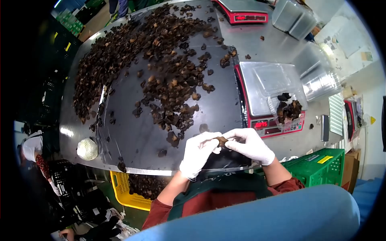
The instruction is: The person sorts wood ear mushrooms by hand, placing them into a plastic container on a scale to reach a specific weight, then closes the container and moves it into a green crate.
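In white gloves, my left hand (200,152) and my right hand (251,146) meet above the table's near edge. Between their fingertips they pinch one small brown wood ear mushroom (221,141). Beyond them a loose heap of wood ear mushrooms (173,86) spreads over the dark table mat (128,136). To the right of my hands a red scale (261,90) shows a lit display. A clear plastic box (274,107) with several dark mushroom pieces in it rests on the scale's near right corner.
A second red scale (245,12) and stacked clear containers (292,18) stand at the far right. A whitish netted ball (87,149) sits at the table's left corner. Below the edge are a yellow crate (120,193) of mushrooms and a green crate (325,170). Another person (34,148) is at left.
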Demonstrator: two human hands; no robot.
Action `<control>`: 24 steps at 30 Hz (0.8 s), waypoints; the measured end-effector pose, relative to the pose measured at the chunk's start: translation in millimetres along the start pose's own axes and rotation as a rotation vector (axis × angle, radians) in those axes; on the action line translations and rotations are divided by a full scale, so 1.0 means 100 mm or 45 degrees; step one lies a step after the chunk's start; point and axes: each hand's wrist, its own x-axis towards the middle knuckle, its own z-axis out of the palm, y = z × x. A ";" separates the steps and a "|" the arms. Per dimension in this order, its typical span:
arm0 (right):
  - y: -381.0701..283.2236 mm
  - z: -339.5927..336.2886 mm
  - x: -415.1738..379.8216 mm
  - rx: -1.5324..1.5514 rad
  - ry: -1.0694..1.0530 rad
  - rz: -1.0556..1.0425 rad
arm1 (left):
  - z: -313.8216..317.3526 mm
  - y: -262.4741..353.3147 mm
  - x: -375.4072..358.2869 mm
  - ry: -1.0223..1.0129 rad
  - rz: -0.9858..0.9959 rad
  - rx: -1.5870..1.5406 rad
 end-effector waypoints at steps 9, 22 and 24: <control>0.11 0.03 0.05 0.051 -0.013 0.099 | -0.10 -0.07 -0.03 -0.066 -0.078 -0.122; 0.94 0.44 0.75 -0.725 0.145 -0.434 | -1.94 -0.14 -1.29 0.274 -0.463 1.545; 1.09 0.44 1.03 -0.854 0.244 -0.528 | -2.03 -0.15 -1.29 0.450 -0.285 1.698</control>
